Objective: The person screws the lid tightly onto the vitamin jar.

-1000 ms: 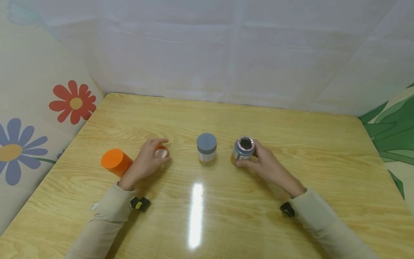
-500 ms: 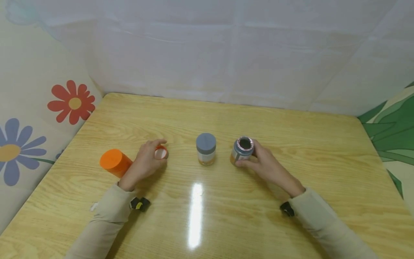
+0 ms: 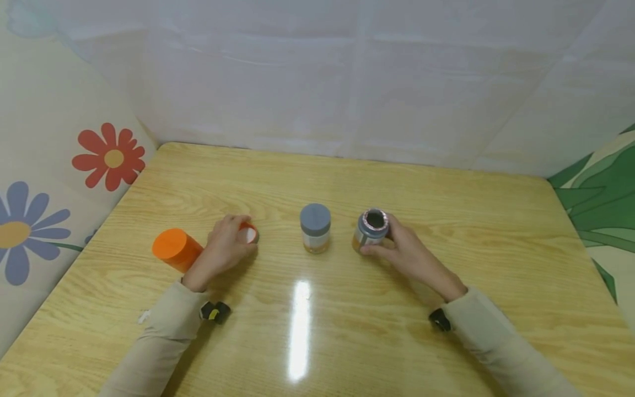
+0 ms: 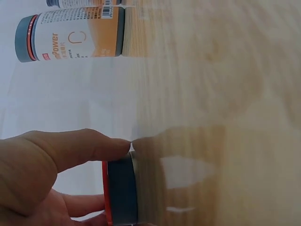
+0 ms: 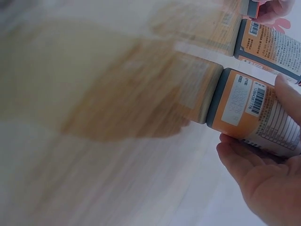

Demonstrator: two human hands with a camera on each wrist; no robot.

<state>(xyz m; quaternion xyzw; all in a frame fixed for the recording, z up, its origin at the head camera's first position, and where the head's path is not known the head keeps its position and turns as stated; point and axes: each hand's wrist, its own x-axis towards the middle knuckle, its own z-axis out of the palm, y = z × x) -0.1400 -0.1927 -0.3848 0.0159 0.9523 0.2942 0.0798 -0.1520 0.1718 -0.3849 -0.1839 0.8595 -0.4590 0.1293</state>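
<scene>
My left hand (image 3: 225,242) pinches a bottle cap (image 3: 250,234), inside up, with a red rim and white lining. In the left wrist view the cap's dark blue-grey side (image 4: 122,190) shows at the table surface, the thumb (image 4: 89,146) against one edge and fingers partly hidden behind. My right hand (image 3: 404,248) grips an uncapped pill bottle (image 3: 368,240), upright, its mouth ringed with torn foil. In the right wrist view that bottle (image 5: 256,106) has an orange and white label, and its base meets the table. Between the hands stands a second, capped bottle (image 3: 316,227).
An orange cylinder (image 3: 176,248) stands left of my left wrist. A small white scrap (image 3: 144,316) lies by the left sleeve. The wooden table (image 3: 377,342) ends at a white sheet (image 3: 317,82) behind, with flower-printed cloth (image 3: 39,165) at the left.
My left thumb and fingers have closed in on the cap, which has tilted slightly. The right hand and its bottle stay where they were.
</scene>
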